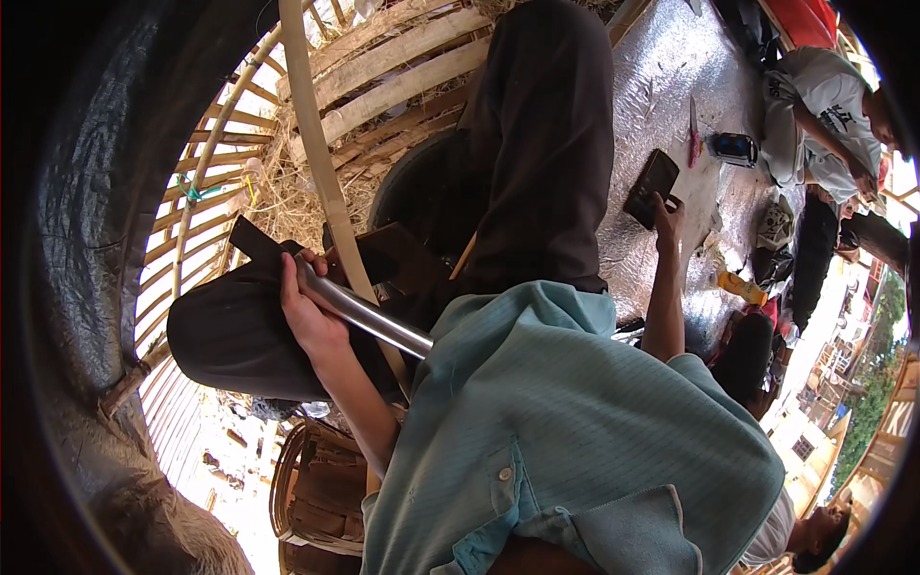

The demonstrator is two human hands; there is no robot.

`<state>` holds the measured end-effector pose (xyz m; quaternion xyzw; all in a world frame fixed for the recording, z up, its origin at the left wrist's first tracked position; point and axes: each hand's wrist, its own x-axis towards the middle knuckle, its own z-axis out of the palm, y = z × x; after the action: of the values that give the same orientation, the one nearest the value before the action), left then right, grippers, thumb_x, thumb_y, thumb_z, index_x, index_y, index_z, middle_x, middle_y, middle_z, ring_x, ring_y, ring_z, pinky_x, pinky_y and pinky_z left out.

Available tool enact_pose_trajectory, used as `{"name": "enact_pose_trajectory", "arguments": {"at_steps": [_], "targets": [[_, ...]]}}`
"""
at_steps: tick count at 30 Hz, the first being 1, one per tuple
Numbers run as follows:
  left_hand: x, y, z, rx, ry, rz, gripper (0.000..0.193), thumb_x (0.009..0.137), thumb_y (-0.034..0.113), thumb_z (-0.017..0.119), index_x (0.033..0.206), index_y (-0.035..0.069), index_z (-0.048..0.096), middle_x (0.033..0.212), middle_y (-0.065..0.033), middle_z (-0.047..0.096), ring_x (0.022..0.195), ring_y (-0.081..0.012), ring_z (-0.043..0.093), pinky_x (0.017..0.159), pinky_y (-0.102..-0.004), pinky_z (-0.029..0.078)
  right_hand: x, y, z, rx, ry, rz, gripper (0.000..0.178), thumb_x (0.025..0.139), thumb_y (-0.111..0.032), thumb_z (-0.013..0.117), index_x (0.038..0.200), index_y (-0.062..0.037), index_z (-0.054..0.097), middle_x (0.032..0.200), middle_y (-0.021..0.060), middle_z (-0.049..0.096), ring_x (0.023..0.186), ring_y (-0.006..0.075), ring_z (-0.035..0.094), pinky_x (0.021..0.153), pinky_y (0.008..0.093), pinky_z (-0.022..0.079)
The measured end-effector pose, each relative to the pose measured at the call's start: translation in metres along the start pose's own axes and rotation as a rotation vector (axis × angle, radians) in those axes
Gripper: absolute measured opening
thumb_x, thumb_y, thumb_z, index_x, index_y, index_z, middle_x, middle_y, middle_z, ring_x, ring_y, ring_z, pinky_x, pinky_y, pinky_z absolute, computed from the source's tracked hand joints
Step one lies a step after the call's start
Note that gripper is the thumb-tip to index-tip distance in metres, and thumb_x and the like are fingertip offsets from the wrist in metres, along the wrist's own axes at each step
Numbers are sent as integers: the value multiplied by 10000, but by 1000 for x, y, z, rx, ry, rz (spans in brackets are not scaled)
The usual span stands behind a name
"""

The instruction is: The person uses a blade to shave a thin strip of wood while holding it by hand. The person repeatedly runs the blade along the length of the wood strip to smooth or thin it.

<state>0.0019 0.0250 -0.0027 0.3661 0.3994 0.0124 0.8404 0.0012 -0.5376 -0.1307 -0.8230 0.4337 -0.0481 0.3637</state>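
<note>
My left hand [316, 311] is closed around a shiny, slightly curved metal tube [369, 314] above my left knee. A dark flat piece [257, 243] juts out past the fingers; I cannot tell whether it is joined to the tube. The tube's near end meets my teal shirt. A long, pale bamboo strip [321, 158] passes under the tube. Out to the right, my right hand [668, 217] has its fingers on the near edge of a dark flat rectangle like a phone [655, 182], over a silvery sheet [661, 91].
A red-handled knife [694, 144] and a small black-and-blue case [733, 149] lie on the sheet beyond my right hand. A yellow bottle [742, 287] is nearer. People [829, 115] sit at the right. Bamboo slats [383, 91] are ahead; a woven basket [321, 479] stands at the lower left.
</note>
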Motion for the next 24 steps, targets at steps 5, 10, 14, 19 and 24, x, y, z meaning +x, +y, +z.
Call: {"name": "enact_pose_trajectory", "arguments": {"at_steps": [5,10,14,19,24], "targets": [[-1,0,-1,-3,-1,0,288,892,355,494,777,90,487,669,-14,446,757,-196,534,682,-312,431,-6,-7,2,-80,21,-11,605,723,-348,726,1140,1,460,964,172,596,803,203,587,660,299,472],[-1,1,-1,-24,-15,-27,282,890,351,500,782,91,490,670,-12,451,720,-178,516,668,-301,431,2,3,1,-31,41,13,596,725,-367,721,1127,-3,473,961,163,601,817,200,582,673,294,464],[-2,1,1,-35,3,-21,277,889,349,504,783,93,494,669,-11,451,707,-169,507,662,-292,429,0,-1,2,-25,42,12,589,728,-391,710,1108,4,494,969,165,594,845,218,578,711,298,457],[0,0,-1,-36,35,-16,276,888,348,505,779,95,497,668,-11,451,689,-154,491,651,-280,414,-9,-24,10,-141,116,89,761,649,-506,729,1095,58,481,1085,199,544,963,273,543,822,352,434],[-2,0,3,-25,54,-31,277,889,349,503,782,94,500,666,-10,451,681,-143,479,661,-270,398,-24,-56,28,-481,214,154,959,538,-609,742,1083,122,445,1171,279,470,1094,359,479,910,407,395]]}}
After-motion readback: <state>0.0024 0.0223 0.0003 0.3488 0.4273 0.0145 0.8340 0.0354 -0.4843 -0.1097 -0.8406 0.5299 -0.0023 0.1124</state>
